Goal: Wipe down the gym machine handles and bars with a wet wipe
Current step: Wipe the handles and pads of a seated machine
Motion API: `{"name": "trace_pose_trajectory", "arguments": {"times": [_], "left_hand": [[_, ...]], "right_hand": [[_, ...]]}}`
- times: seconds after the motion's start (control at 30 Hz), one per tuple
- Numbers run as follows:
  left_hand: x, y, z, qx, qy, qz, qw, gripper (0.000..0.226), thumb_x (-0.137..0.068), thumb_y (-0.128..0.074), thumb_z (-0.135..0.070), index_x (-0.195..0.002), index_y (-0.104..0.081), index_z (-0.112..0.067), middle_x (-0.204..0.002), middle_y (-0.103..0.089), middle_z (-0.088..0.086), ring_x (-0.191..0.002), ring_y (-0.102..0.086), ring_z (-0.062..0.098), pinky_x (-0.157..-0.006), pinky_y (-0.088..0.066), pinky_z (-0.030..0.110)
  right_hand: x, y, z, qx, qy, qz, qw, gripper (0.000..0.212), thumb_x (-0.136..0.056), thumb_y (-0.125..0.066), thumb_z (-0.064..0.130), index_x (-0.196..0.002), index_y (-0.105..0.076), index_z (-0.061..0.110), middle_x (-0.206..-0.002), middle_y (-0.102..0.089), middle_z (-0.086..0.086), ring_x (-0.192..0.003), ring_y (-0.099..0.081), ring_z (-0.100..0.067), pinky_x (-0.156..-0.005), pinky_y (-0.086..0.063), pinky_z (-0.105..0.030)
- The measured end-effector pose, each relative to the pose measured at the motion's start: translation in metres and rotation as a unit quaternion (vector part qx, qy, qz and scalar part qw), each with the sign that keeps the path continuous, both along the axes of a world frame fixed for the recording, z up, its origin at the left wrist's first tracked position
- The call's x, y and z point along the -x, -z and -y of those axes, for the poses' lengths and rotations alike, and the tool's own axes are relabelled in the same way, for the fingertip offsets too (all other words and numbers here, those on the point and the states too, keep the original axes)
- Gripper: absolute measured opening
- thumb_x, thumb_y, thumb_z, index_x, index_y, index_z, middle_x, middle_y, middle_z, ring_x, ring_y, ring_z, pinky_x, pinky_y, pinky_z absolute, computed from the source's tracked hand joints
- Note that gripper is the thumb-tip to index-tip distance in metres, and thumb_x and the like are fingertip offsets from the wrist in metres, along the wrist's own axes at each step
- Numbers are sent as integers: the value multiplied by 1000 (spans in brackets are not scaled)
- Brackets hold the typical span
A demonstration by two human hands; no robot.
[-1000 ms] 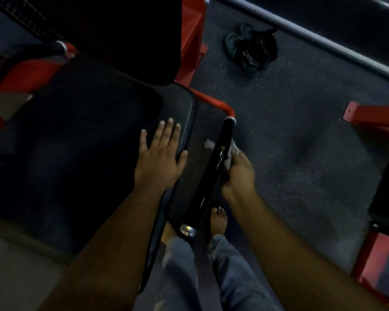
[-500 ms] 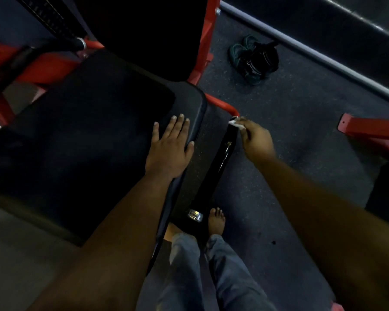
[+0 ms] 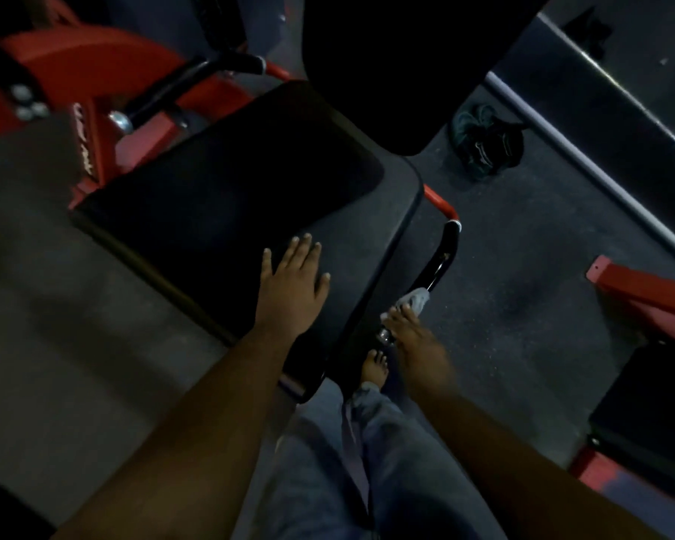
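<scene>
The right hand point(image 3: 414, 337) holds a white wet wipe point(image 3: 416, 298) against the lower part of the black handle bar point(image 3: 441, 259), just off the seat pad's point(image 3: 227, 196) right edge. The left hand point(image 3: 293, 282) lies flat, fingers straight, near the pad's front right corner.
</scene>
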State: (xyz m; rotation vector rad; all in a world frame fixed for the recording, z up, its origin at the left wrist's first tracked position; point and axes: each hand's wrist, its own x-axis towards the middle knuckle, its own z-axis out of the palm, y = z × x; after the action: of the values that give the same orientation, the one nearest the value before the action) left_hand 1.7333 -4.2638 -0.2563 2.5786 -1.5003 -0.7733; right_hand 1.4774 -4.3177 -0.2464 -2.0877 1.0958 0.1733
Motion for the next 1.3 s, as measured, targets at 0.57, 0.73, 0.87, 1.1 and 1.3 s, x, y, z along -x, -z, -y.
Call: {"name": "trace_pose_trajectory", "arguments": {"times": [0.57, 0.73, 0.87, 1.1, 1.3], "left_hand": [[-110, -59, -44, -23, -170, -36, 985, 66, -107, -33, -53, -163, -21, -22, -172, -14, -1, -159, -8, 16, -127, -2, 52], [-165, -20, -21, -3, -212, 23, 977, 72, -103, -30, -58, -164, -23, -21, -172, -13, -1, -159, -9, 16, -127, -4, 52], [-202, 10, 10, -20, -232, 69, 970, 73, -102, -38, -55, -164, -19, -22, -173, -9, 0, -159, -5, 15, -127, -4, 53], [-241, 48, 37, -7, -156, 160, 975, 76, -103, -29, -61, -162, -27, -14, -170, -23, 8, -158, -18, 23, -125, -14, 58], [-240, 52, 40, -2, -164, 175, 971, 76, -101, -33, -60, -163, -27, -17, -170, -23, 8, -158, -17, 23, -125, -13, 57]], "right_hand": [[-216, -62, 78, -242, 296, 198, 903, 24, -106, -53, 30, -122, -64, 16, -111, -73, -9, -102, -71, -29, -82, -62, -50], [-316, -24, 132, -335, 301, 229, 863, 28, -102, -61, 23, -124, -57, 7, -111, -70, -13, -95, -71, -25, -73, -63, -40], [-375, 9, 182, -317, 234, 227, 891, 11, -98, -65, 16, -108, -67, 19, -105, -72, -4, -95, -73, -23, -70, -60, -32], [-470, 48, 262, -110, 142, 240, 954, 21, -96, -58, 33, -104, -77, 28, -97, -77, 0, -92, -73, -21, -89, -59, -45], [-526, 81, 304, -25, 95, 155, 983, 30, -105, -53, 30, -117, -74, 13, -107, -73, -6, -96, -68, -20, -80, -51, -25]]}}
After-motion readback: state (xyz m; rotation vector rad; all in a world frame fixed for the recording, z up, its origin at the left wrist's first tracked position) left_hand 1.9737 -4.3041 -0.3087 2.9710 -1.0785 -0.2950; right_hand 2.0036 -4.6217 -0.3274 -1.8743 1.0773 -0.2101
